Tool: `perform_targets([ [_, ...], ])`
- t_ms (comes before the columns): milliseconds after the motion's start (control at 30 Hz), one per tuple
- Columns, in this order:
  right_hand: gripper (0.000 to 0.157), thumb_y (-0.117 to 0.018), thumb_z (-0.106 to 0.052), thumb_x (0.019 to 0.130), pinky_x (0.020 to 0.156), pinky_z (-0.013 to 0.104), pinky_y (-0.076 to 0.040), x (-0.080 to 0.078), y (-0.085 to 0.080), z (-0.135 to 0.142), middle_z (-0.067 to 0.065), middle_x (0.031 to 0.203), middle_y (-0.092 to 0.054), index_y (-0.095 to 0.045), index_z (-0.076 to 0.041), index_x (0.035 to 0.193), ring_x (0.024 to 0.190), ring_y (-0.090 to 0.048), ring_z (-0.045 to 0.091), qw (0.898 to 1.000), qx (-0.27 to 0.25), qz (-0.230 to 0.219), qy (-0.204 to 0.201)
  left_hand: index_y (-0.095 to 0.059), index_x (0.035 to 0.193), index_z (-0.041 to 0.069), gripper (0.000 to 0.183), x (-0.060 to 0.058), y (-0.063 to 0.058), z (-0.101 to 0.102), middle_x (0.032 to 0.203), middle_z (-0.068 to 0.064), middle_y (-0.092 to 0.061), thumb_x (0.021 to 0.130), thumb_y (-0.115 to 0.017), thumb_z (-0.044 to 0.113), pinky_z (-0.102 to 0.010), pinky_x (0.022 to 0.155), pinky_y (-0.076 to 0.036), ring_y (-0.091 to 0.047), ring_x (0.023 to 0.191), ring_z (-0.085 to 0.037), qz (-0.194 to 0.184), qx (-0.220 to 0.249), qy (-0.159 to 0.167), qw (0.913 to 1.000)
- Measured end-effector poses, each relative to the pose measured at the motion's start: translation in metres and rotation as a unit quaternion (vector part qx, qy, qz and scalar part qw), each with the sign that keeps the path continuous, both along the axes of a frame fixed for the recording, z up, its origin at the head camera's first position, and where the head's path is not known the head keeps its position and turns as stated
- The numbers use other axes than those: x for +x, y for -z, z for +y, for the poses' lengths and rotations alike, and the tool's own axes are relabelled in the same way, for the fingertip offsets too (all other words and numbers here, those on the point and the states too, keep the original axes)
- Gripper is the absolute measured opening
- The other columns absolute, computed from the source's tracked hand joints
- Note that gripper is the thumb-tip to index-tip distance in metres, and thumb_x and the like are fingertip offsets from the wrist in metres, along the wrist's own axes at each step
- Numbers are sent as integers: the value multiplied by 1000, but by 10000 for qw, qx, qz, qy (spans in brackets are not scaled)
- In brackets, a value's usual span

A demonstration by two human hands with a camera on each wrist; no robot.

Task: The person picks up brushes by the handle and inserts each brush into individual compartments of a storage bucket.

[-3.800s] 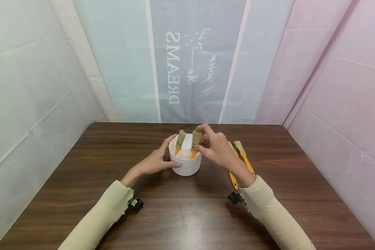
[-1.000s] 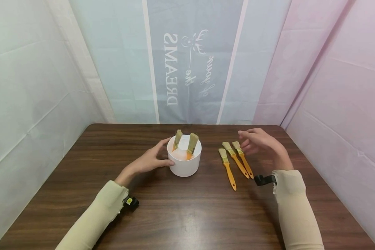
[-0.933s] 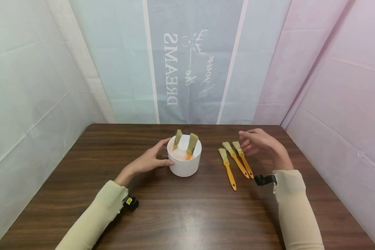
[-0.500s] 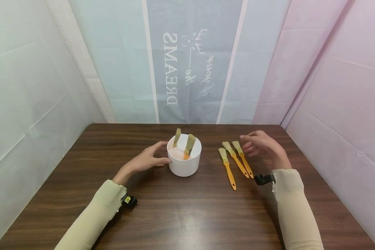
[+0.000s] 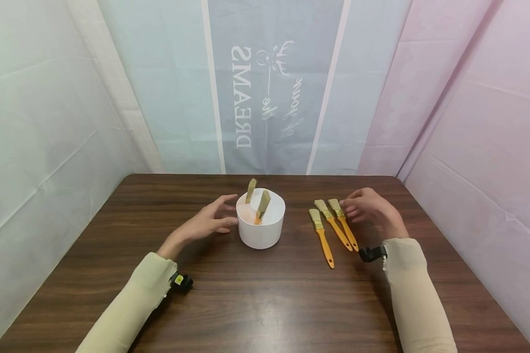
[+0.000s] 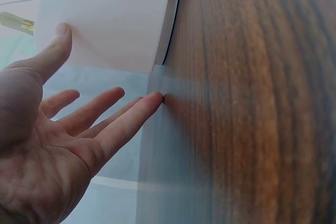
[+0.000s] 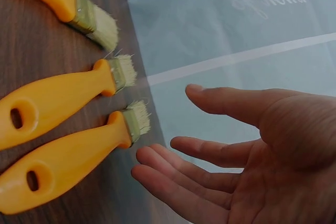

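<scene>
A round white container [image 5: 261, 236] stands mid-table with two paintbrushes inside, bristles up. One brush [image 5: 263, 203] leans near the middle; the other brush [image 5: 251, 190] stands at the back left rim. My left hand [image 5: 205, 223] is at the container's left side, fingers spread; in the left wrist view the thumb [image 6: 63, 31] lies at its white wall, and contact is hard to tell. Three orange-handled paintbrushes lie to the right: a left one [image 5: 324, 245], a middle one [image 5: 336, 230] and a right one [image 5: 347, 230]. My right hand [image 5: 373, 208] hovers beside the right one's bristles, fingers loosely bent, holding nothing.
The dark wooden table [image 5: 229, 304] ends at a back edge against a hanging blue-grey cloth [image 5: 176, 98] with white lettering. Pale cloth walls rise on both sides. A small black camera [image 5: 182, 283] sits on the left wrist, another camera [image 5: 372, 253] on the right.
Earlier my right hand pinched a brush in the container; it now hovers by the loose brushes. Lately the brushes inside have shifted left, and my left hand's fingers have spread from the container's side.
</scene>
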State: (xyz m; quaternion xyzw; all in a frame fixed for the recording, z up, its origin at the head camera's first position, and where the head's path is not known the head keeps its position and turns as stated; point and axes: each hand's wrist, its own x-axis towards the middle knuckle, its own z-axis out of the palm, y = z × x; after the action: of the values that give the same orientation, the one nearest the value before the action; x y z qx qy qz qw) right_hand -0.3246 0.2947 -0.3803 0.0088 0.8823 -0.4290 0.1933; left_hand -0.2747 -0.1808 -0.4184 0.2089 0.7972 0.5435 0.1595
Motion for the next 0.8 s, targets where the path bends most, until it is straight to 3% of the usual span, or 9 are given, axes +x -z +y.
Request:
perform_targets([
  [200, 63, -67, -27, 102, 87, 42, -62, -4, 8, 0, 24, 120, -66, -46, 13, 144, 98, -71, 23, 9996, 255, -55, -111, -41, 151, 10, 54, -2, 0, 2, 152, -24, -49, 104, -64, 24, -48, 91, -61, -55, 136, -42, -4, 56, 83, 9999],
  [333, 66, -70, -29, 99, 85, 40, -63, -6, 13, -1, 25, 123, -65, -47, 13, 144, 98, -70, 24, 9992, 381, -33, -111, -44, 148, 9, 49, -1, -1, 2, 152, -22, -50, 105, -62, 25, -47, 90, -61, -55, 136, -41, -35, 75, 131, 9999],
  [600, 66, -73, -28, 98, 84, 38, -63, -10, 21, -2, 22, 122, -65, -48, 13, 143, 97, -69, 23, 9984, 562, 23, -65, -37, 153, 6, 45, -2, 1, 1, 154, -27, -46, 110, -49, 16, -49, 87, -62, -57, 132, -44, -266, 308, 233, 9989],
  [800, 66, -76, -25, 96, 81, 36, -62, -11, 25, -2, 20, 117, -65, -48, 12, 143, 94, -68, 22, 9987, 501, 104, -53, -30, 157, 7, 53, -1, -1, 3, 156, -28, -42, 107, -48, 6, -49, 89, -61, -56, 132, -44, -314, 348, 241, 9986],
])
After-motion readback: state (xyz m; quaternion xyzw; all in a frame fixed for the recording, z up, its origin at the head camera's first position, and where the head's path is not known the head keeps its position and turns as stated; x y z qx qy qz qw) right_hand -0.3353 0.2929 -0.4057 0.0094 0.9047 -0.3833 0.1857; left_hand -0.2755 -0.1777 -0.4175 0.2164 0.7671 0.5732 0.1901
